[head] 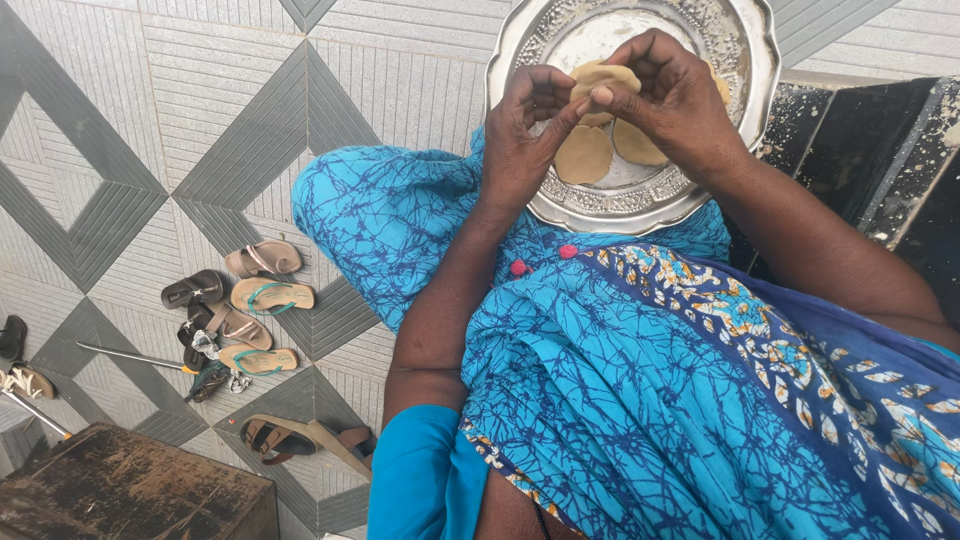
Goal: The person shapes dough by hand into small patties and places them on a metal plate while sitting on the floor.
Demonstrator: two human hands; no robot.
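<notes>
Pale dough disc (600, 80) is pinched between the left hand (525, 135) and right hand (675, 95), fingers closed on its edges, above the embossed metal tray (755, 60). Two flat discs (610, 148) lie near the tray's centre, its rim bare.

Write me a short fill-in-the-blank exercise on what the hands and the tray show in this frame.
1. Both hands, left hand and right hand, pinch one piece of ____.
2. Below them, flat dough discs lie on an embossed, round ____ tray.
3. Several pairs of ____ lie on the tiled floor.

Missing words: dough; metal; sandals
</notes>
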